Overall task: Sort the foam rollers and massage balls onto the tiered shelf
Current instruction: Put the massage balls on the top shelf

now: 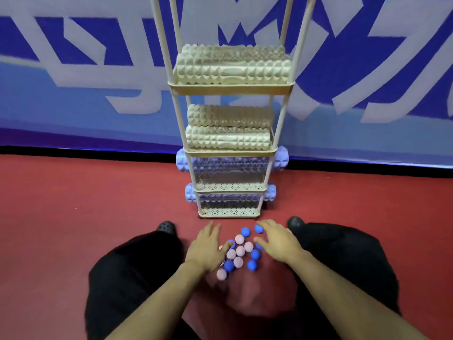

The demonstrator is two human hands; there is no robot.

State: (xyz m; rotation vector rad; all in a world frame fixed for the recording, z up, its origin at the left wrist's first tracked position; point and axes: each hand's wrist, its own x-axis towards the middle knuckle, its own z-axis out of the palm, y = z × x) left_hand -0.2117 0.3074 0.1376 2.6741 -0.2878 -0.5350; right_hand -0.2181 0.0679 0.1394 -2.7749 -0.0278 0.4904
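A cream tiered shelf [230, 89] stands on the red floor against the wall. Beige foam rollers [232, 69] lie on its top tier, and more beige rollers [228, 138] on the tier below. Lilac-blue rollers [280, 159] stick out past both sides of the two lower tiers. On the floor in front lies a cluster of several spiky massage balls, pink [240, 251] and blue [245, 231]. My left hand [208, 249] rests at the cluster's left side with fingers spread. My right hand [277, 239] touches the balls on the right, fingers relaxed.
My two knees in black trousers [137, 266] flank the balls, with black shoes [166, 227] near the shelf's foot. A blue and white patterned wall [73, 69] runs behind the shelf. Red floor [73, 192] extends left and right.
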